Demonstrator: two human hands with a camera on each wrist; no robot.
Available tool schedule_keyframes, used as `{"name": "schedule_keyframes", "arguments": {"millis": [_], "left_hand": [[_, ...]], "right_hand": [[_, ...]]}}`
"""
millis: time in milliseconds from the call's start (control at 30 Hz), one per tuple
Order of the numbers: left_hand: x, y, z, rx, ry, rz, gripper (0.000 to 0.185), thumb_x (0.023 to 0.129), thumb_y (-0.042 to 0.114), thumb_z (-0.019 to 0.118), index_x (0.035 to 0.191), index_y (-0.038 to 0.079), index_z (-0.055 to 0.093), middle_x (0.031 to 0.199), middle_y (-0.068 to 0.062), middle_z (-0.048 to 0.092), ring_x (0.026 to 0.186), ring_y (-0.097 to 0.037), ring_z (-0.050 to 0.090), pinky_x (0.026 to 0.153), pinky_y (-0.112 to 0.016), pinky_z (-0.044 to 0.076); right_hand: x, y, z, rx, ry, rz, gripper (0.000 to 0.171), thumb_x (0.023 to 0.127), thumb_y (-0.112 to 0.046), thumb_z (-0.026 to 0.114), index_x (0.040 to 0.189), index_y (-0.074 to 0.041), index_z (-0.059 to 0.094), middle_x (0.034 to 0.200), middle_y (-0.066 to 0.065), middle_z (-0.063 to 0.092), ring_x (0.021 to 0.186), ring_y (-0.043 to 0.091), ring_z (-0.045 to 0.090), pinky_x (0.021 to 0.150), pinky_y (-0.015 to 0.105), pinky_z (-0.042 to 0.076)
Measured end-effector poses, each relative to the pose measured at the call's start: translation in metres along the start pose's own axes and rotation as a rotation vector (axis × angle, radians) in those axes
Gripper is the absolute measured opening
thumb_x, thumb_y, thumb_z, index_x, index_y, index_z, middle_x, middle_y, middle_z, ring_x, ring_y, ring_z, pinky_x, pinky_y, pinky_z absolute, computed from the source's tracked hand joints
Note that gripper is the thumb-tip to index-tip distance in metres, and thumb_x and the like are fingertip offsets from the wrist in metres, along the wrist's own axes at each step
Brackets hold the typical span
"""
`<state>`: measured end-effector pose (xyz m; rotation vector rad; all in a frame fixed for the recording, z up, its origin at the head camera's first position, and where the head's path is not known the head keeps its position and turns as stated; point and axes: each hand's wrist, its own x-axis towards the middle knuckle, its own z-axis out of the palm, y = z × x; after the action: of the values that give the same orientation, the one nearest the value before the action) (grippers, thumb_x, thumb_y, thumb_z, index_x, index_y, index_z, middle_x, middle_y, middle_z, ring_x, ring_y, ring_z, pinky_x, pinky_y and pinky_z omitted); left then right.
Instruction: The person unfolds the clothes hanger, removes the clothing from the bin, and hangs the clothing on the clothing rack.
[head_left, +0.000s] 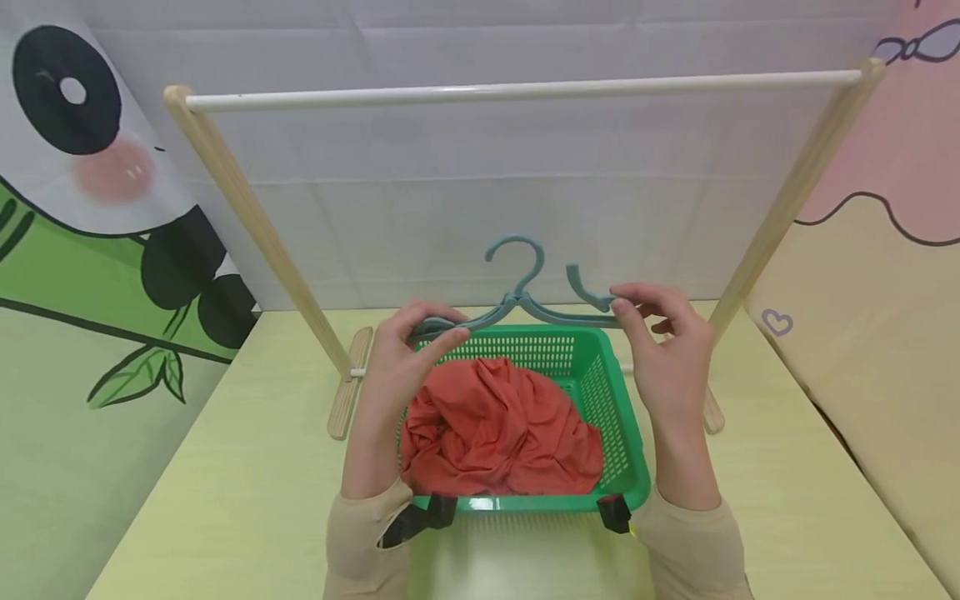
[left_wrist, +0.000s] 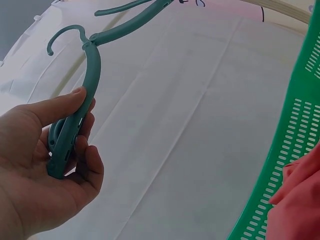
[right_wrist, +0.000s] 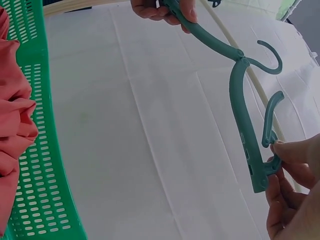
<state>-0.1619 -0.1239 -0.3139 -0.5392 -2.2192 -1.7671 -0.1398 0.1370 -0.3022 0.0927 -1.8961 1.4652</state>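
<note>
Teal folding hanger (head_left: 525,304) held level in the air above the far rim of a green basket (head_left: 611,392), in front of a wooden drying rack (head_left: 517,90). The left hand (head_left: 401,358) wraps its fingers and thumb around the hanger's left arm end; the right hand (head_left: 660,333) pinches the right arm end near a small flip-up hook. A crumpled orange-red garment (head_left: 498,425) fills the basket on the pale yellow desk (head_left: 247,467). Handling this well probably means keeping both grips at the arm tips, so that the central hinge moves freely and the hook stays upright. No brand, label or writing is readable anywhere.
</note>
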Motion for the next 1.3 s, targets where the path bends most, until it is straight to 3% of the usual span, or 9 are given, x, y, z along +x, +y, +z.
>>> {"name": "schedule_keyframes", "arguments": {"millis": [467, 667, 833, 1133, 1300], "left_hand": [[-0.005, -0.003, 0.000, 0.016, -0.022, -0.024, 0.013, 0.084, 0.018, 0.069, 0.097, 0.013, 0.069, 0.092, -0.002, 0.062, 0.084, -0.011, 0.062, 0.083, -0.029, 0.050], [-0.008, 0.015, 0.002, 0.030, -0.030, -0.039, 0.014, 0.085, 0.010, 0.068, 0.098, 0.006, 0.069, 0.092, -0.007, 0.061, 0.083, -0.008, 0.062, 0.085, -0.028, 0.049], [-0.009, 0.025, 0.004, 0.069, -0.047, -0.066, 0.014, 0.085, 0.008, 0.067, 0.098, 0.004, 0.068, 0.093, -0.009, 0.061, 0.082, -0.008, 0.061, 0.086, -0.035, 0.050], [-0.010, 0.025, 0.005, 0.083, -0.069, -0.075, 0.014, 0.085, 0.010, 0.068, 0.097, 0.006, 0.068, 0.094, -0.009, 0.062, 0.081, -0.009, 0.063, 0.084, -0.039, 0.050], [-0.009, 0.024, 0.004, 0.075, -0.063, -0.074, 0.013, 0.084, 0.010, 0.068, 0.097, 0.006, 0.068, 0.094, -0.008, 0.062, 0.081, -0.008, 0.062, 0.084, -0.035, 0.050]], "right_hand": [[-0.003, 0.004, -0.001, -0.055, -0.050, -0.013, 0.016, 0.085, -0.019, 0.069, 0.100, -0.013, 0.071, 0.091, -0.012, 0.063, 0.086, 0.012, 0.051, 0.075, 0.024, 0.033], [-0.003, 0.002, 0.000, -0.091, -0.058, -0.019, 0.023, 0.081, -0.020, 0.073, 0.104, -0.018, 0.071, 0.099, -0.006, 0.063, 0.093, 0.011, 0.047, 0.079, 0.024, 0.031], [-0.004, -0.001, 0.003, -0.102, -0.060, -0.051, 0.026, 0.079, -0.018, 0.075, 0.105, -0.020, 0.071, 0.102, -0.005, 0.062, 0.096, 0.007, 0.045, 0.082, 0.023, 0.031], [-0.004, -0.004, 0.009, -0.086, -0.057, -0.096, 0.017, 0.077, -0.017, 0.077, 0.094, -0.017, 0.074, 0.091, 0.000, 0.065, 0.091, 0.013, 0.045, 0.078, 0.023, 0.036], [-0.004, -0.005, 0.009, -0.095, -0.041, -0.070, 0.014, 0.078, -0.019, 0.076, 0.092, -0.016, 0.074, 0.087, 0.002, 0.066, 0.089, 0.011, 0.046, 0.075, 0.025, 0.032]]}}
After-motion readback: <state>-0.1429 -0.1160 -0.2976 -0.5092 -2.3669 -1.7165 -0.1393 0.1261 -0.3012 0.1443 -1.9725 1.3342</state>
